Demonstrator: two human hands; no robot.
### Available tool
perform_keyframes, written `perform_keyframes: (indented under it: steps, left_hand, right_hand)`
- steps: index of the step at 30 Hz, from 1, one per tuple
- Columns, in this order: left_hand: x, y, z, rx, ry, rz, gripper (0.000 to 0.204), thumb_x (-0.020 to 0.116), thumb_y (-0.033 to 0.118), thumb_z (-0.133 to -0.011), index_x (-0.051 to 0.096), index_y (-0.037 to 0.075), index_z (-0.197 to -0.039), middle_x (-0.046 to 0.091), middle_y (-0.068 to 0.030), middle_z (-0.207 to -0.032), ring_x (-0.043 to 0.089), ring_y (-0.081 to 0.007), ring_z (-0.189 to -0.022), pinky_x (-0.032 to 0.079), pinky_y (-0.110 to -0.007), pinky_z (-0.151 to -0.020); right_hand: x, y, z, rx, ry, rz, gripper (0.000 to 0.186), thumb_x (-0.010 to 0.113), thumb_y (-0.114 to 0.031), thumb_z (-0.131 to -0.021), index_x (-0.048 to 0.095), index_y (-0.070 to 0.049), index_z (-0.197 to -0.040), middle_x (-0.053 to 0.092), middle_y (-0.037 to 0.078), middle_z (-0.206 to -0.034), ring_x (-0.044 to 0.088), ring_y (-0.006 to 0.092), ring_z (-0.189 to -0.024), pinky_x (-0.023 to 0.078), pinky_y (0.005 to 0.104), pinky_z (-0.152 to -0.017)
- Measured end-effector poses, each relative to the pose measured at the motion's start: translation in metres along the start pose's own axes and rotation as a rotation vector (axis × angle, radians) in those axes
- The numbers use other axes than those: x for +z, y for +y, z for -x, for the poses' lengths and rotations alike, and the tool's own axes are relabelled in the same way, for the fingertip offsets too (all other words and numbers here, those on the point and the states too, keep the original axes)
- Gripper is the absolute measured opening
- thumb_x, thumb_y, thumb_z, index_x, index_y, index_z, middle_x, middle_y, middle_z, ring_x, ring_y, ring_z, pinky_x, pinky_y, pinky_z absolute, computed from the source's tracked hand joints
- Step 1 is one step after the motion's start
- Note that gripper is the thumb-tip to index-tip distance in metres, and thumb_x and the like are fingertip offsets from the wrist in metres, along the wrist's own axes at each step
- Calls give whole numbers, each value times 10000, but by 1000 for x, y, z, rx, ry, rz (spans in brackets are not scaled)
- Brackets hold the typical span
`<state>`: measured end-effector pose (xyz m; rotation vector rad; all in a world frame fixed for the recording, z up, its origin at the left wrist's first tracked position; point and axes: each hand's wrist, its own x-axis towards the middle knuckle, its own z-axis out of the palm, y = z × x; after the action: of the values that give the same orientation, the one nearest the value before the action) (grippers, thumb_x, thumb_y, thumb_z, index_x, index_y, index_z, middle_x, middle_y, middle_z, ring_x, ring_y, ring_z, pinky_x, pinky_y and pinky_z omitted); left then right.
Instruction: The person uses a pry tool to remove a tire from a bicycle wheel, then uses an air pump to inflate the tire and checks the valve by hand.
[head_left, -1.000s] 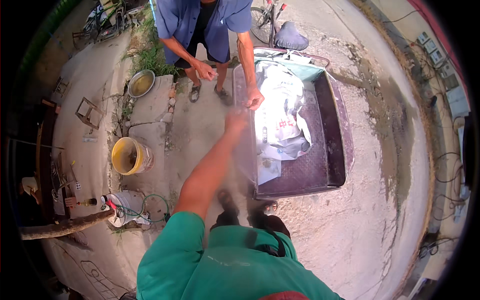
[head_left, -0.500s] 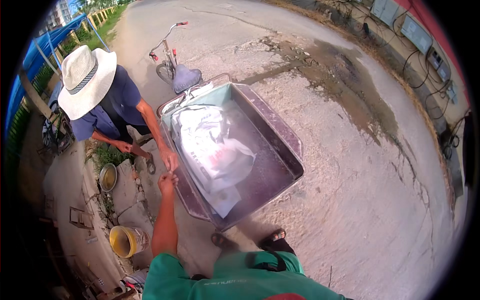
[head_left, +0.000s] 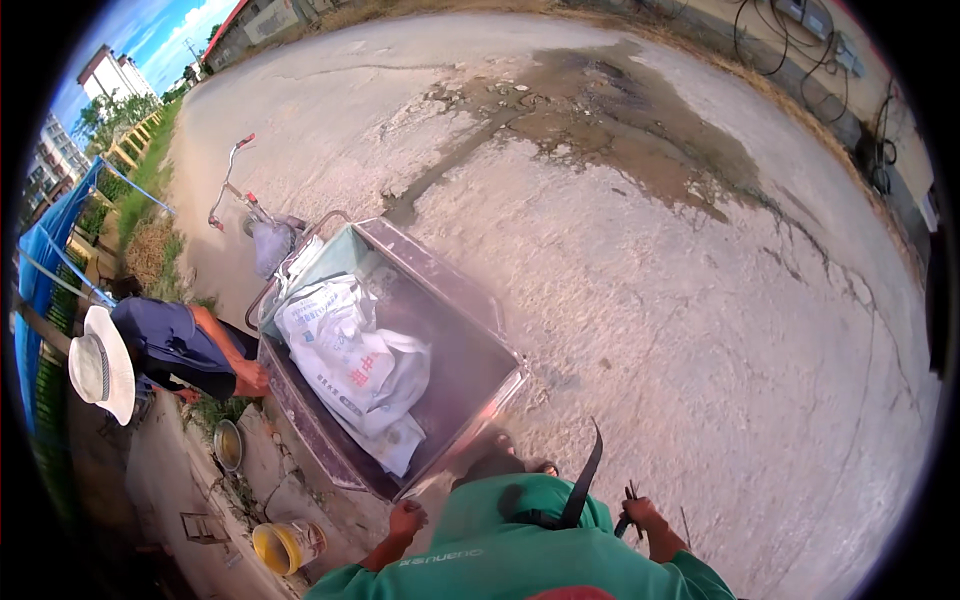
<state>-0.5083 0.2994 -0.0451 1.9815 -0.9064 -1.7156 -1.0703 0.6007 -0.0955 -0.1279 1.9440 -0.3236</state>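
Note:
My left hand (head_left: 407, 520) is closed near the front corner of a maroon cart bed (head_left: 470, 415), apart from it. Whatever it may hold is hidden. Off to the right, my right hand (head_left: 643, 513) grips a slim dark tool (head_left: 631, 494) with narrow tips; its exact kind is too small to make out. A crumpled white woven sack (head_left: 345, 350) with red and blue print lies inside the cart bed along its left side.
A person in a pale hat (head_left: 102, 366) stands left of the cart, one hand (head_left: 250, 378) by its side wall. Handlebars (head_left: 228, 185) and a covered saddle (head_left: 271, 246) front the cart. A yellow-rimmed bucket (head_left: 277, 548), a metal basin (head_left: 228, 445) and a wet patch (head_left: 640, 120) are nearby.
My left hand has drawn back from the other person's hand toward my body. My right hand has come into view with the dark tool. The view has swung right.

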Motion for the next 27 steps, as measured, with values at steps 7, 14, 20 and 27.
perform_keyframes:
  steps: [7, 14, 20, 27]
  left_hand:
    - [95, 88, -64, -101, -285, -372, 314, 710, 292, -978, 704, -22, -993, 723, -132, -761, 700, -212, -618, 573, -346, -559]
    - [232, 264, -178, 224, -238, -426, 258, 624, 239, -1014, 670, 6, -912, 663, -91, -697, 621, -189, -545, 508, -338, -515]
    - [335, 350, -239, 289, -307, -260, 115, 646, 105, -990, 651, -6, -1017, 682, -88, -781, 629, -169, -597, 512, -329, -551]
    - [387, 347, -275, 317, -192, -211, 138, 712, 84, -899, 709, -9, -1002, 706, -91, -775, 663, -156, -664, 528, -324, -610]
  right_hand:
    - [-64, -58, -54, -508, -49, 180, 223, 647, -255, -952, 713, -56, -876, 725, 95, -741, 672, 184, -625, 502, 365, -531]
    - [-116, -75, -31, 57, 60, -383, 288, 678, -304, -940, 751, -73, -1095, 744, 113, -830, 723, 237, -749, 561, 409, -677]
    - [-175, -121, -50, 22, 105, -92, 275, 661, -304, -949, 743, -75, -1079, 740, 117, -835, 721, 257, -759, 564, 430, -689]
    - [-264, -217, -131, -157, 81, 211, 263, 641, -304, -960, 733, -78, -1060, 736, 122, -841, 720, 280, -769, 568, 454, -702]
